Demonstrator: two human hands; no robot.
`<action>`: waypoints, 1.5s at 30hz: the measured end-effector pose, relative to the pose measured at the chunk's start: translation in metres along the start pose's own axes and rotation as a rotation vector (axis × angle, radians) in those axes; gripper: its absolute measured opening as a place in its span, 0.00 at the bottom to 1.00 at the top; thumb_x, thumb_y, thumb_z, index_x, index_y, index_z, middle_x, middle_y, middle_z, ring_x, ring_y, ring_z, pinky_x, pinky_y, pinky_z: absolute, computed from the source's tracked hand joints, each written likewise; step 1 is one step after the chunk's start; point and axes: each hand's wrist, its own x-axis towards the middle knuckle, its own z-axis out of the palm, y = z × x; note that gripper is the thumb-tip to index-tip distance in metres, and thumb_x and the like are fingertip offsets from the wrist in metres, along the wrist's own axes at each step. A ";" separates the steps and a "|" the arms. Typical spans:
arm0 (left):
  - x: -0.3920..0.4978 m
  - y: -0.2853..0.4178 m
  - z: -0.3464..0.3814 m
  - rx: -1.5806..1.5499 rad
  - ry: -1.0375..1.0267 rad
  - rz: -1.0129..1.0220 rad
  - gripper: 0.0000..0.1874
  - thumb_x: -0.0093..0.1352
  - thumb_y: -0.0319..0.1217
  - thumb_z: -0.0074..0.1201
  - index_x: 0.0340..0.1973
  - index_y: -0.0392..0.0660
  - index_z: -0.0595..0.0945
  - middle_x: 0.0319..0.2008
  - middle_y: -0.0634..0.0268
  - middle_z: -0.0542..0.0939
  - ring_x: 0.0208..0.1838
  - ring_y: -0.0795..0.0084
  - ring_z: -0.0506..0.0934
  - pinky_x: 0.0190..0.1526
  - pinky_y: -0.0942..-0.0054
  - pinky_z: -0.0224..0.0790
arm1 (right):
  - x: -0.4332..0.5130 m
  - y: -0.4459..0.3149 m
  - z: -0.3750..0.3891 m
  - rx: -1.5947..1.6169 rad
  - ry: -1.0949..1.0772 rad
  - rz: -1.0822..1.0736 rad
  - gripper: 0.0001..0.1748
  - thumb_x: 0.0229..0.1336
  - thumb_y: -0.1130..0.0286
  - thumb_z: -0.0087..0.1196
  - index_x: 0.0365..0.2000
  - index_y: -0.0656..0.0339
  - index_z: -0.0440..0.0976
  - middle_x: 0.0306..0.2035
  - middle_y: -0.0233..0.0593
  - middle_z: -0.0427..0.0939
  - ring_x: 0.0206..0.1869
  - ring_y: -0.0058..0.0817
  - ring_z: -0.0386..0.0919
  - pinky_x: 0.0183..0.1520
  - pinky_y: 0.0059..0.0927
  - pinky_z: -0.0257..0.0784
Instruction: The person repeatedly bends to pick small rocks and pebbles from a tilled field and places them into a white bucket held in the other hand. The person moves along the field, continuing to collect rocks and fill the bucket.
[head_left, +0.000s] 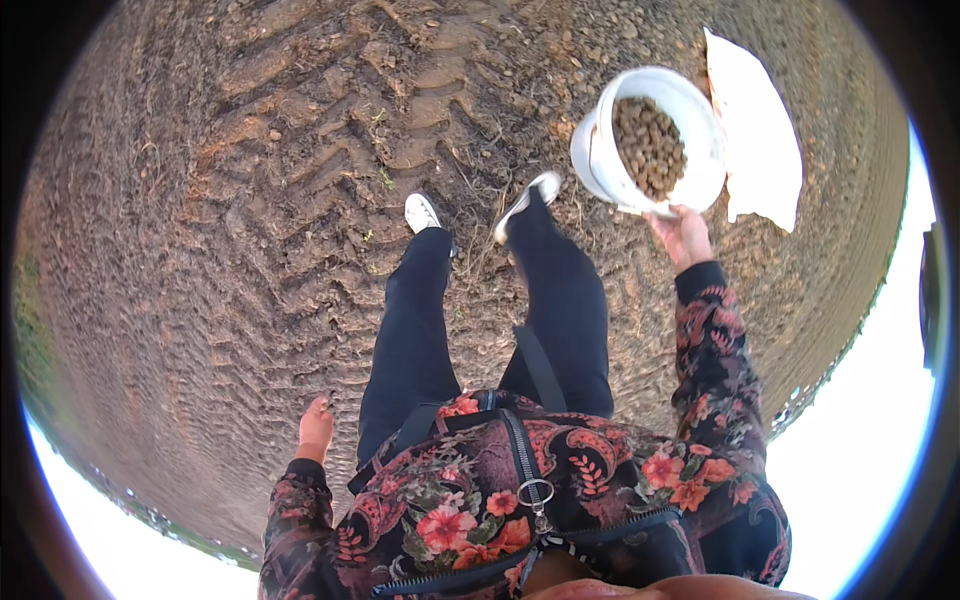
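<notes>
My right hand (681, 234) grips the near rim of a white plastic bucket (701, 139), tipped so that its mouth faces me. Many small brown lumps (649, 146) lie inside, gathered toward the left wall; whether they are bulbs or clods I cannot tell. The picture does not settle whether the bucket touches the soil. Just right of it is a bright white sack or sheet (757, 135), its surface washed out. My left hand (316, 426) hangs low beside my left thigh with curled fingers, and I cannot see whether anything is in it.
Bare tilled soil (285, 315) spreads all around, with deep tyre-tread ruts (435, 82) ahead. My feet, in white shoes (421, 213), stand apart on it. Green growth (34, 337) edges the field at far left. A dark shape (930, 300) rises at the far right rim.
</notes>
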 end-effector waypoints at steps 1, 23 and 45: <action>0.005 0.000 0.003 -0.078 -0.059 -0.058 0.21 0.66 0.28 0.47 0.56 0.47 0.76 0.45 0.50 0.83 0.48 0.53 0.81 0.48 0.61 0.73 | 0.018 -0.019 0.019 -0.051 -0.096 -0.100 0.14 0.64 0.78 0.38 0.46 0.80 0.57 0.48 0.69 0.71 0.43 0.52 0.81 0.43 0.36 0.86; 0.548 0.646 -0.067 -0.208 0.648 0.884 0.17 0.71 0.27 0.47 0.55 0.41 0.78 0.52 0.49 0.79 0.56 0.53 0.77 0.59 0.60 0.68 | 0.428 -0.202 0.370 -0.752 -0.411 -0.445 0.18 0.63 0.76 0.41 0.46 0.84 0.65 0.44 0.61 0.78 0.45 0.45 0.82 0.48 0.36 0.83; 0.645 0.708 0.101 -0.261 0.425 0.874 0.11 0.60 0.23 0.53 0.39 0.46 0.78 0.38 0.57 0.79 0.43 0.55 0.79 0.51 0.63 0.74 | 0.498 -0.177 0.269 -1.302 -0.859 -0.379 0.28 0.71 0.54 0.45 0.60 0.66 0.67 0.48 0.44 0.80 0.46 0.27 0.81 0.47 0.27 0.78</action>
